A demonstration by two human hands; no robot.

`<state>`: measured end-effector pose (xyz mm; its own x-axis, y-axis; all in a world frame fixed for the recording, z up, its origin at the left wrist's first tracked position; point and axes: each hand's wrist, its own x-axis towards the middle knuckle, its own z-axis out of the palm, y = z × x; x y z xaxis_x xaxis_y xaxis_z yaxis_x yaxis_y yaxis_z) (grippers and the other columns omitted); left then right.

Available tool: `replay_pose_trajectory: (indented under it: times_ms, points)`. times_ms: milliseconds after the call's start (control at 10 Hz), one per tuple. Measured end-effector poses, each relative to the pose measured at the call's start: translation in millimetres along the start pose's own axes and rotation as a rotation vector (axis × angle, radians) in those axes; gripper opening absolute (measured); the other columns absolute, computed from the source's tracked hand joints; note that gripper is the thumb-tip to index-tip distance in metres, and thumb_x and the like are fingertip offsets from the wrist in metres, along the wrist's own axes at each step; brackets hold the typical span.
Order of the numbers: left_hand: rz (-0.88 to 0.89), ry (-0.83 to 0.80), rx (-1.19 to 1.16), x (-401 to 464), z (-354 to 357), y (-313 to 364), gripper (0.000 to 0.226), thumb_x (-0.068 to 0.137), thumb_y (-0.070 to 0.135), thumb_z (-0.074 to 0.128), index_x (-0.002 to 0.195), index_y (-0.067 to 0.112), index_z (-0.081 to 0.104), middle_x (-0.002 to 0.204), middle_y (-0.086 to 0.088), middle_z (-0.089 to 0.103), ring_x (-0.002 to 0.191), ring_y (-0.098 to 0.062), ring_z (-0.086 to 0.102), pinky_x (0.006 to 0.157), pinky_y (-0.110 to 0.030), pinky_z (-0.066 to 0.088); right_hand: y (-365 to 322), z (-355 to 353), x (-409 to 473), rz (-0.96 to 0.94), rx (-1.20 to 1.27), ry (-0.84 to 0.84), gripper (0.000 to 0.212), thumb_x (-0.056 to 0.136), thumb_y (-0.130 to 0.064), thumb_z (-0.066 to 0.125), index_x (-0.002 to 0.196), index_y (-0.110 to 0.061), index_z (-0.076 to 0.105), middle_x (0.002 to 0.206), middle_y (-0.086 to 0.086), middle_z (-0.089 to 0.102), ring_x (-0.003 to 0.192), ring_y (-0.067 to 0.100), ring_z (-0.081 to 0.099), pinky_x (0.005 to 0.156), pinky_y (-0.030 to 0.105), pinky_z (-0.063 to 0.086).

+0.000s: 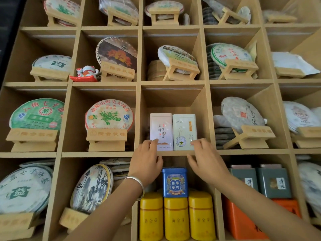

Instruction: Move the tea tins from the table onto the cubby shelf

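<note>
Two tall tea tins stand upright side by side in a middle cubby of the wooden cubby shelf [173, 153]: a pale pink tin [160, 129] on the left and a white tin [184, 129] on the right. My left hand [146, 162] rests its fingertips against the pink tin's lower front corner. My right hand [205, 159] touches the white tin's lower right corner. Fingers of both hands are spread, and neither hand wraps around a tin. The table is out of view.
The cubby below holds three yellow canisters [176, 220] with a blue tin [174, 182] on top. To its right stand grey-green tins [273, 182] over orange boxes [243, 221]. Round tea cakes on wooden stands fill the surrounding cubbies, and a lucky cat figurine [86, 73] sits upper left.
</note>
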<state>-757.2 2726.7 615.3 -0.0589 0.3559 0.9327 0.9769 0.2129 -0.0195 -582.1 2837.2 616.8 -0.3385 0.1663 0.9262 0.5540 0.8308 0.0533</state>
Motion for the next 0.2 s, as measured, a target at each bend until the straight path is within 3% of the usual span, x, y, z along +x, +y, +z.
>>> replay_pose_trajectory:
  times_ms: [200]
  points:
    - [0.013,-0.146,-0.007,-17,-5,18,0.05,0.09,0.036,0.05,0.136,0.021,0.035,0.127,-0.004,0.052,0.11,-0.021,0.053,0.087,-0.035,0.05,-26,-15,-25,-0.017,-0.053,-0.126,0.04,0.095,-0.04,0.048,0.128,-0.017,0.047,0.125,0.004,0.049,0.111,0.016,0.051,0.089,0.029,0.049]
